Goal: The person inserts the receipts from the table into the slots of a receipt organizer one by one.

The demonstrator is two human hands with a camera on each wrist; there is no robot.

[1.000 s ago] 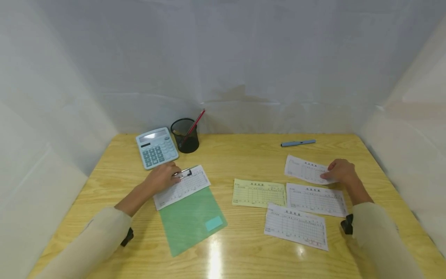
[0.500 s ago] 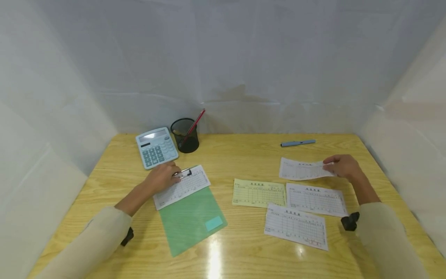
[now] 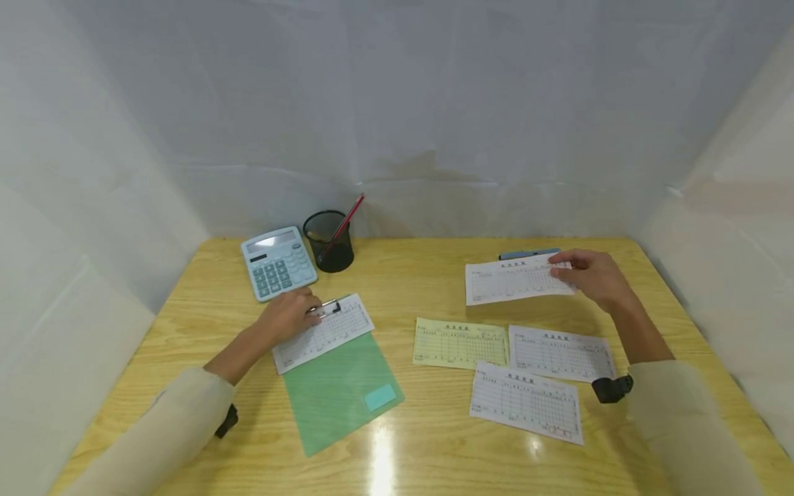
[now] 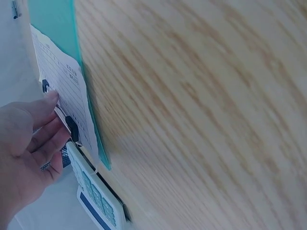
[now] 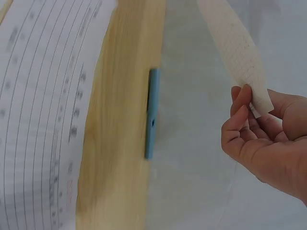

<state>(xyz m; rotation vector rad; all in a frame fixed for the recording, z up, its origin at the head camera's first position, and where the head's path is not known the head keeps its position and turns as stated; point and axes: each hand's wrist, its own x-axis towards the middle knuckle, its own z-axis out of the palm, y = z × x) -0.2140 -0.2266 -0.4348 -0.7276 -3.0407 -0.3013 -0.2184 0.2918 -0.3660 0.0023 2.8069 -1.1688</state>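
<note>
A green clipboard point(image 3: 338, 393) lies at the left with a printed white form point(image 3: 347, 326) under its metal clip point(image 3: 330, 308). My left hand point(image 3: 289, 317) pinches that clip, thumb on top and fingers curled beneath, as the left wrist view shows. On the right, my right hand point(image 3: 592, 279) pinches the right end of a white printed slip point(image 3: 505, 281) between thumb and fingers. The slip is raised over the table and overlaps the blue pen point(image 5: 152, 115) in the head view. Below it lie a yellow slip point(image 3: 460, 342) and two white slips, one at the right point(image 3: 561, 353), one nearer the front point(image 3: 526, 403).
A light blue calculator point(image 3: 279, 264) lies behind the clipboard, close to the left hand. Beside it stands a black mesh pen cup point(image 3: 338, 258) with a red pencil point(image 3: 349, 222) leaning in it. Pale sheeting point(image 3: 397, 124) encloses the wooden table point(image 3: 428, 275) at the back and sides.
My right hand has lifted the white slip off the table and carried it left and toward the back. The left hand has stayed at the clip.
</note>
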